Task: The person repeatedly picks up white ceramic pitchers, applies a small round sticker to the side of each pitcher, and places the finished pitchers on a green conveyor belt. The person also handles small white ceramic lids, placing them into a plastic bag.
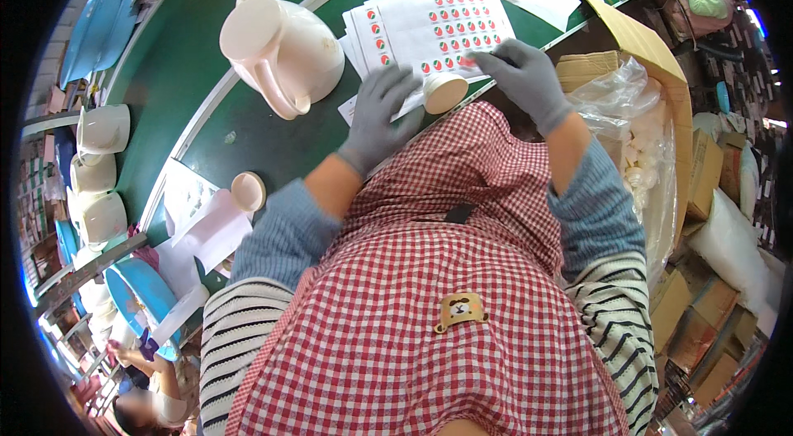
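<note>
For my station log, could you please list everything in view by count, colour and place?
Table: one, green, centre
Jug: one, cream, on table
Sticker sheets: several, white, red and green, right of jug
Round caps: two, cream, table's near side
Other jugs: at least three, cream, far left
Basins: several, blue, left
Cartons: several, brown, right
Other people: two, pale clothes, lower left, upper right
Apron: one, red-white checked, worn
Left hand: one, grey-gloved, beside cap
Right hand: one, grey-gloved, at sheets
</note>
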